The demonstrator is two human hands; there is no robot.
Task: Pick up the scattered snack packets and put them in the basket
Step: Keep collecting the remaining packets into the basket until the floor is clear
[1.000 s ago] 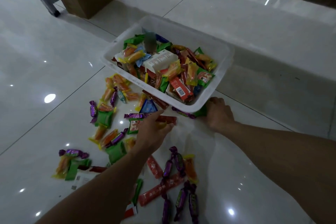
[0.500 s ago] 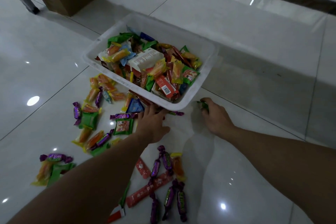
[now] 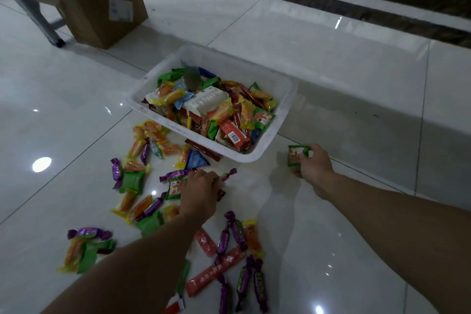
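Note:
A white plastic basket [image 3: 283, 120] sits on the tiled floor, heaped with several colourful snack packets. Many more packets lie scattered on the floor to its near left. My left hand [image 3: 200, 192] is down among them, fingers closed around a purple twist-wrapped candy [image 3: 227, 176] just in front of the basket. My right hand [image 3: 314, 164] is off the basket's near right corner, holding a green packet [image 3: 297, 155] pinched between its fingers. Red stick packets [image 3: 216, 271] and more purple candies [image 3: 238, 232] lie near my forearm.
A cardboard box [image 3: 102, 5] stands at the back left beside a metal leg [image 3: 33, 10]. A dark stone band [image 3: 331, 0] runs across the floor behind the basket. Glossy white tiles stretch to the right of the basket.
My right hand has lifted a green packet from the floor by the basket's corner. My left hand has closed on a purple candy. The camera has tilted, so the basket sits lower in view.

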